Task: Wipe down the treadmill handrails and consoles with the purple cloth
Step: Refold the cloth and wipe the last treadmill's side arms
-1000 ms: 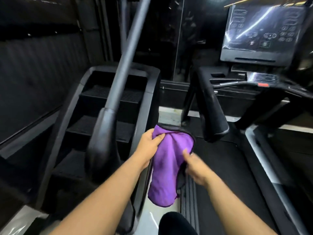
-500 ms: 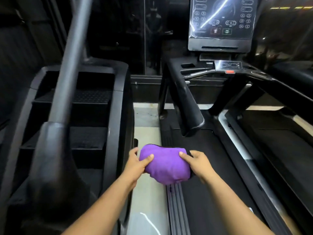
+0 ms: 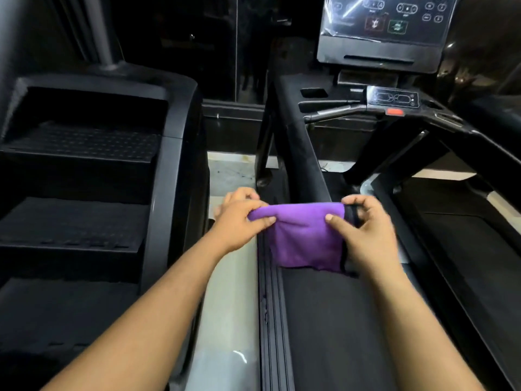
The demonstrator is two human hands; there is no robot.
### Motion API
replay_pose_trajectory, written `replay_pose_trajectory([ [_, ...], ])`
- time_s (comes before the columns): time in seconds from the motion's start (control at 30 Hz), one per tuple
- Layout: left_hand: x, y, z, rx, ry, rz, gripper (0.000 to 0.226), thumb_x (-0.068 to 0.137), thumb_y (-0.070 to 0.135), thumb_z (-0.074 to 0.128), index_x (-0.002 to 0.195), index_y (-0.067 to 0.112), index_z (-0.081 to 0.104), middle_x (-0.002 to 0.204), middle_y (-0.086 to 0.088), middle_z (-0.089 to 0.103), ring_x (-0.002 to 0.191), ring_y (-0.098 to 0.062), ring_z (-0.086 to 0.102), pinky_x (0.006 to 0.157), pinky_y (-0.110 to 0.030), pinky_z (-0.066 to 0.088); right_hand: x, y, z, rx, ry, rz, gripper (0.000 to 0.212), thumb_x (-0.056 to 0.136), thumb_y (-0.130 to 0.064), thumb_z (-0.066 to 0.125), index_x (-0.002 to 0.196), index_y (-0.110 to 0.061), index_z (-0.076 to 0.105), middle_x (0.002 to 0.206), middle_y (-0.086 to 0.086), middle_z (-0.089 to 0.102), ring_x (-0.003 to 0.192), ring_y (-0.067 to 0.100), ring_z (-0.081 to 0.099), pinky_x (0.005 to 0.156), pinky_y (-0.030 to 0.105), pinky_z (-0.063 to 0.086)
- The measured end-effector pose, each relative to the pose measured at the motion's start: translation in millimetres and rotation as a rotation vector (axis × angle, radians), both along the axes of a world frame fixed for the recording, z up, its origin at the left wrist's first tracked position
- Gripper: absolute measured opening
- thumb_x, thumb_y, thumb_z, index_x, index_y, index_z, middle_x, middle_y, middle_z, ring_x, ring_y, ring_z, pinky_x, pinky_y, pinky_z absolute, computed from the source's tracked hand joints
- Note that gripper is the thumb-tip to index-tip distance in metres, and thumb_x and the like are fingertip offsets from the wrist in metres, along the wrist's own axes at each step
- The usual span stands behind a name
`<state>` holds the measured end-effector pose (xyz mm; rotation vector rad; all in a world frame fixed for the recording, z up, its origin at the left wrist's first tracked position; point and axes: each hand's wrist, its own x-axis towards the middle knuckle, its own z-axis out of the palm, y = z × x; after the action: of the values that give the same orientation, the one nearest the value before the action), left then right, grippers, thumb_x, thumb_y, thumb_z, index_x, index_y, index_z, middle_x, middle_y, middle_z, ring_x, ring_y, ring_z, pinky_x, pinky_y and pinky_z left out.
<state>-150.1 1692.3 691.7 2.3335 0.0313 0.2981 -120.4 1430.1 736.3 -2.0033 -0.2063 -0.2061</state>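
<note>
A purple cloth (image 3: 306, 238) with a dark edge hangs folded between my two hands, just in front of the near end of the treadmill's left handrail (image 3: 303, 153). My left hand (image 3: 239, 218) pinches its top left corner. My right hand (image 3: 363, 230) pinches the top right edge with thumb and fingers. The black handrail runs up and away to the treadmill console (image 3: 380, 32), whose screen carries lit buttons. Below the console sits a small control panel (image 3: 392, 98) with a red stop button (image 3: 394, 111). The right handrail (image 3: 479, 148) slopes down at the right.
A black stair-climber machine (image 3: 93, 170) with ridged steps fills the left side, its grey pole (image 3: 98, 29) rising at top left. A pale floor strip (image 3: 225, 306) separates it from the treadmill belt (image 3: 338, 320). A dark glass wall stands behind.
The view has moved closer to the treadmill and shifted right. My hands have spread the bunched cloth out into a flat folded sheet held by its top edge.
</note>
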Motion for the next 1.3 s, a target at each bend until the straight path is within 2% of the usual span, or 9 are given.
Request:
replay_pose_trajectory([
  [0.07, 35, -13, 17, -0.301, 0.065, -0.169, 0.016, 0.096, 0.031, 0.07, 0.096, 0.016, 0.072, 0.1, 0.007, 0.062, 0.092, -0.004, 0.055, 0.085, -0.029, 0.045, 17, 4, 25, -0.149, -0.209, -0.216, 0.034, 0.085, -0.024, 0.08, 0.112, -0.024, 0.059, 0.107, -0.007, 0.067, 0.103, 0.019, 0.063, 0.095, 0.046, 0.05],
  [0.17, 95, -28, 15, -0.419, 0.114, -0.203, 0.005, 0.098, 0.023, 0.068, 0.093, 0.022, 0.068, 0.083, 0.009, 0.064, 0.071, 0.0, 0.056, 0.071, -0.025, 0.047, 36, 27, 37, -0.601, -0.437, -0.501, 0.05, 0.088, -0.04, 0.067, 0.132, -0.022, 0.052, 0.137, 0.008, 0.054, 0.128, 0.036, 0.048, 0.106, 0.063, 0.036],
  [0.3, 145, -20, -16, -0.373, 0.223, -0.265, 0.016, 0.092, 0.032, 0.076, 0.096, 0.017, 0.071, 0.084, 0.004, 0.067, 0.073, -0.007, 0.057, 0.075, -0.03, 0.047, 46, 58, -14, -1.131, -0.183, -0.108, 0.082, 0.091, -0.074, 0.04, 0.16, -0.033, 0.022, 0.17, 0.009, 0.014, 0.156, 0.036, 0.009, 0.111, 0.079, 0.01],
  [0.43, 181, -3, -33, -0.38, 0.186, -0.31, 0.028, 0.089, 0.03, 0.08, 0.11, 0.014, 0.072, 0.104, 0.0, 0.062, 0.092, -0.012, 0.058, 0.087, -0.026, 0.047, 68, 58, -41, -1.225, 0.061, 0.011, 0.087, 0.093, -0.072, 0.039, 0.162, -0.038, -0.002, 0.171, 0.005, -0.01, 0.155, 0.042, 0.0, 0.112, 0.068, 0.031],
  [0.63, 244, 12, -32, 0.128, 0.154, -0.317, 0.06, 0.1, 0.056, 0.045, 0.156, 0.035, 0.04, 0.167, 0.002, 0.03, 0.153, -0.021, 0.031, 0.122, -0.05, 0.029, 105, 115, -41, -1.682, -0.098, 0.139, 0.085, 0.096, -0.068, 0.035, 0.164, -0.029, 0.003, 0.171, 0.012, -0.01, 0.154, 0.045, -0.013, 0.112, 0.078, -0.001],
  [0.87, 251, 30, -44, 0.408, 0.14, -0.509, 0.067, 0.108, 0.049, 0.04, 0.164, 0.037, 0.006, 0.173, 0.005, 0.002, 0.159, -0.018, 0.005, 0.124, -0.06, 0.008, 40, 78, -58, -1.737, -0.244, 0.297, 0.066, 0.097, -0.058, 0.048, 0.15, -0.019, 0.051, 0.161, 0.012, 0.038, 0.142, 0.04, 0.031, 0.107, 0.059, 0.024],
  [1.0, 258, 38, -35, 0.515, 0.115, -0.525, 0.063, 0.109, 0.044, 0.039, 0.163, 0.039, 0.006, 0.173, 0.007, 0.004, 0.16, -0.02, 0.003, 0.124, -0.061, 0.003, 86, 131, -66, -1.942, -0.174, 0.403, 0.069, 0.098, -0.056, 0.044, 0.158, -0.022, 0.035, 0.168, 0.018, 0.014, 0.151, 0.047, -0.009, 0.098, 0.088, -0.016],
  [1.13, 261, 41, -36, 0.572, 0.091, -0.537, 0.062, 0.11, 0.043, 0.037, 0.163, 0.04, 0.005, 0.173, 0.007, 0.005, 0.16, -0.019, 0.003, 0.124, -0.062, 0.002, 97, 157, -88, -2.287, -0.089, 0.571, 0.065, 0.106, -0.041, 0.039, 0.162, -0.014, 0.023, 0.168, 0.026, 0.0, 0.154, 0.049, -0.006, 0.092, 0.094, -0.007],
  [1.3, 260, 41, -43, 0.515, 0.095, -0.53, 0.062, 0.11, 0.041, 0.039, 0.163, 0.04, 0.006, 0.173, 0.007, 0.004, 0.159, -0.019, 0.004, 0.124, -0.063, 0.003, 68, 107, -60, -1.824, -0.184, 0.481, 0.063, 0.095, -0.054, 0.05, 0.153, -0.029, 0.046, 0.167, 0.006, 0.025, 0.155, 0.031, 0.009, 0.108, 0.08, -0.008],
])
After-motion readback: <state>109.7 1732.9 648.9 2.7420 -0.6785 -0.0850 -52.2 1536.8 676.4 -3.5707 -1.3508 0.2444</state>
